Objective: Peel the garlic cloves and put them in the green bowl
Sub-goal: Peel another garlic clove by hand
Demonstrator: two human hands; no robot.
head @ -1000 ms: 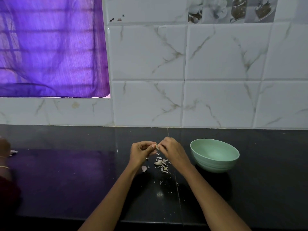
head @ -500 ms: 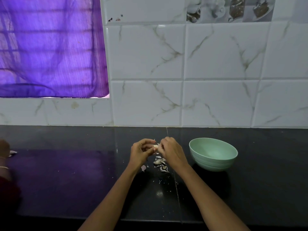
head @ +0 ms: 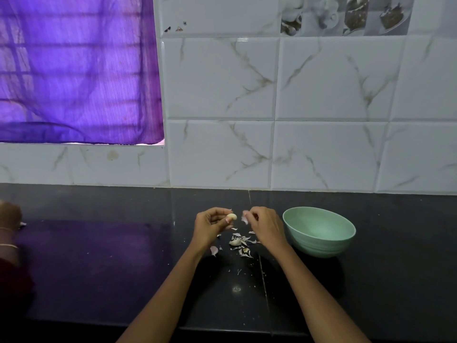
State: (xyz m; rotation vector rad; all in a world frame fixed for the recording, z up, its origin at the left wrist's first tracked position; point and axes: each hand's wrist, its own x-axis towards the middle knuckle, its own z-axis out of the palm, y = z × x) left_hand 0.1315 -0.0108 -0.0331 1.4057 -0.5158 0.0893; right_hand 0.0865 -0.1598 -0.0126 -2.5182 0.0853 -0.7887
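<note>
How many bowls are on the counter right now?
1: the green bowl stands on the black counter, just to the right of the right hand. Its inside is only partly visible from this angle.

Bare counter [head: 385, 280] around green bowl [head: 319, 231]

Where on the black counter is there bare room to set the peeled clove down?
Bare counter lies right of the round green bowl and in the purple-tinted stretch left of the left hand. Crowded: papery garlic skins between the forearms.
</note>
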